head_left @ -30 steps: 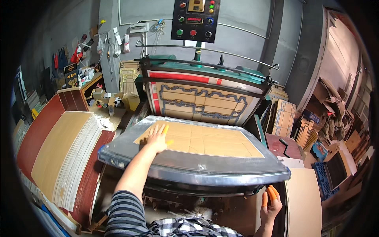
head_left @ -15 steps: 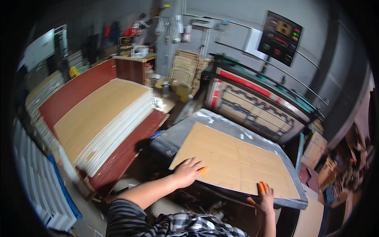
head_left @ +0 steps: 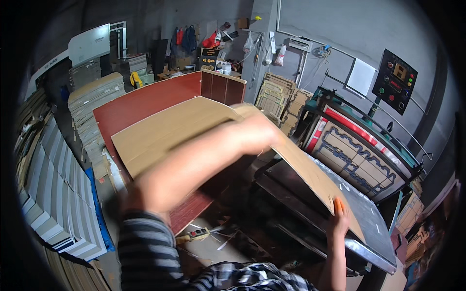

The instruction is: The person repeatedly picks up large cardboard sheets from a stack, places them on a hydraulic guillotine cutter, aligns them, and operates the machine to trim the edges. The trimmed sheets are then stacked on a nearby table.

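The right hand [head_left: 339, 220] grasps the near edge of a cardboard sheet [head_left: 310, 170], with an orange-covered fingertip [head_left: 338, 204] on its upper face. The left hand [head_left: 257, 132] is at the other end of the same sheet; it is blurred by motion, so I cannot tell if its fingers are closed. The sheet is between the two hands, sloping, and its left part reaches beyond the side of the metal bed [head_left: 376, 220].

To the right of the right hand, the bare surface of this bed is visible, and its bright front rim passes below the hand. Beyond the sheet stands the tilted die board [head_left: 359, 160], apart from both hands.

To the left of the left hand lies a stack of brown sheets [head_left: 162, 133], in front of a red panel [head_left: 150, 102]. Below the left hand, between stack and bed, is an open gap; a small button box [head_left: 196, 234] is at its near end.
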`<state>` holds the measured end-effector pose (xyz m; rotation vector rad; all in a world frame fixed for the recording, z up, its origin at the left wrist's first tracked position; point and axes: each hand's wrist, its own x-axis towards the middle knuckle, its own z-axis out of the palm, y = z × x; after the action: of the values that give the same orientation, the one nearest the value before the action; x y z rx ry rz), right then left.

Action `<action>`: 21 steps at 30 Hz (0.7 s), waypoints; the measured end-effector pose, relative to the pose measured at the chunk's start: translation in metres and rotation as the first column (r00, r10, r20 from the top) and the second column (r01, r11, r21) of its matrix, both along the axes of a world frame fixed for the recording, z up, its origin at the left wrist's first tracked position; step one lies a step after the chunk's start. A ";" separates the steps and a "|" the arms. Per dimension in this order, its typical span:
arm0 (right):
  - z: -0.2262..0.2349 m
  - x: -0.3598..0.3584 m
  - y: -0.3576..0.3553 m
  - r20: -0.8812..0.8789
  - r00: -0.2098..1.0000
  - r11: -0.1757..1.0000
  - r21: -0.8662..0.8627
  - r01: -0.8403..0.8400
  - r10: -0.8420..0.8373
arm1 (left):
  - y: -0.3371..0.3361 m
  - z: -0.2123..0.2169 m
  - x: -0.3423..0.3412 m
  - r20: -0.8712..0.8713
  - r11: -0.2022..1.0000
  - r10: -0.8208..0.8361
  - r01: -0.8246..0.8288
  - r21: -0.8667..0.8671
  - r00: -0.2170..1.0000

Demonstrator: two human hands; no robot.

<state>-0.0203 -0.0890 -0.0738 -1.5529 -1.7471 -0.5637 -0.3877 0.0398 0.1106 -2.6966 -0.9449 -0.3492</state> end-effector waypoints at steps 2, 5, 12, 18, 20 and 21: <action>0.038 -0.065 0.041 -0.031 0.991 0.991 0.054 -0.125 0.127 | -0.040 0.040 -0.076 -0.008 0.988 0.119 -0.118 0.102 0.993; 0.074 -0.174 0.099 0.037 0.892 0.871 0.201 -0.449 0.451 | -0.128 0.046 -0.186 0.084 0.819 0.364 -0.362 0.446 0.928; 0.013 -0.350 0.201 0.196 0.824 0.837 0.023 -0.546 0.532 | -0.146 -0.153 -0.319 0.430 0.636 0.630 -0.747 0.194 0.647; -0.093 -0.332 0.116 0.214 0.626 0.661 -0.198 -0.724 0.750 | -0.048 -0.281 -0.291 0.288 0.438 0.854 -0.897 0.050 0.433; -0.118 -0.276 0.077 0.221 0.535 0.573 -0.437 -0.693 0.816 | -0.021 -0.286 -0.282 0.350 0.458 0.838 -0.888 -0.037 0.418; -0.122 -0.244 0.055 0.185 0.474 0.503 -0.451 -0.737 0.861 | -0.014 -0.289 -0.283 0.405 0.482 0.814 -0.873 -0.071 0.416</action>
<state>-0.2641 -0.0340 -0.1958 -0.5677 -2.7212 -0.0764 -0.6711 0.0255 -0.1779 -1.6446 -2.1423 -0.6837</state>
